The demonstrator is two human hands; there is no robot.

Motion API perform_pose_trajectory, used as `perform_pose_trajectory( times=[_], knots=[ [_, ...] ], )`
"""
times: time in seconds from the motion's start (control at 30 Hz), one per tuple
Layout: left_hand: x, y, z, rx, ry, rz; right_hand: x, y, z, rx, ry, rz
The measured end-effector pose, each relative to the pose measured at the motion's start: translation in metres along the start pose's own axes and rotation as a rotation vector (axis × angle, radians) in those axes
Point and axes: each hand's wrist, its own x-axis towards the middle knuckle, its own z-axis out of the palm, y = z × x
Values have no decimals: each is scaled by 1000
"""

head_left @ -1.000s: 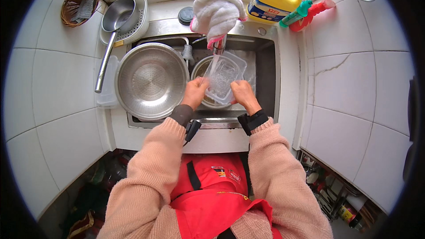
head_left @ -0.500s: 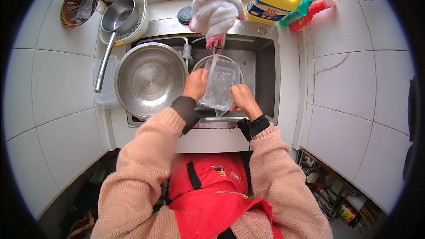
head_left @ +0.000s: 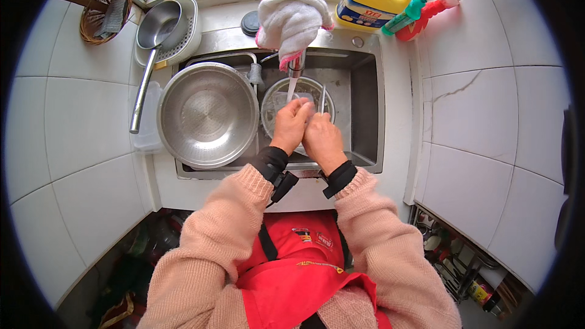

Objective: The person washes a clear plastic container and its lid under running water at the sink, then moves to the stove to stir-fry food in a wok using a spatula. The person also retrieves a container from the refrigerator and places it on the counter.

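Close together over the right part of the sink are my left hand (head_left: pixel 291 125) and my right hand (head_left: pixel 323 140), both with fingers closed. Between and beyond them shows part of a clear plastic container (head_left: pixel 323 99), its pale edge standing up past my right fingers. Most of the container is hidden by my hands. My left fingers look pinched on its near part, though the exact contact is covered. Water runs from the faucet (head_left: pixel 297 65), wrapped in a white towel (head_left: pixel 291 12), down beside my left fingertips. Below sits a round metal bowl (head_left: pixel 266 113) in the sink.
A large steel basin (head_left: pixel 207 116) rests over the sink's left side. Left of it are a long-handled saucepan (head_left: pixel 161 27), a white colander (head_left: pixel 194 33) and a translucent lid-like piece (head_left: pixel 146 137). Behind stand a yellow jug (head_left: pixel 372 3) and a red spray bottle (head_left: pixel 429 17).
The container, earlier lying broad and flat between my spread hands, is now turned and mostly covered. My left hand has moved right, next to my right hand.
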Motion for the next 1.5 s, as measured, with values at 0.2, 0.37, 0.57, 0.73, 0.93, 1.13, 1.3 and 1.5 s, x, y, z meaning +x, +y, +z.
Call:
perform_pose_trajectory(
  times=[0.2,0.37,0.57,0.73,0.93,1.13,1.3,1.5],
  knots=[
    [-8,6,-33,-102,-114,76,19,33,-37,509,-30,196],
    [-11,16,-51,78,-393,73,44,67,-46,374,171,-186],
    [-1,41,-81,70,-511,-12,48,62,-50,591,-236,-474],
    [1,49,-86,261,-406,-6,54,47,-50,496,-327,-398],
    [12,52,-97,440,-340,97,59,21,-40,490,-246,-427],
    [7,44,-107,405,-310,119,45,23,-49,540,-274,-443],
    [8,30,-93,512,-313,222,54,14,-41,513,-132,-479],
    [17,33,-115,22,-253,114,43,26,-34,690,-323,-410]
  ],
)
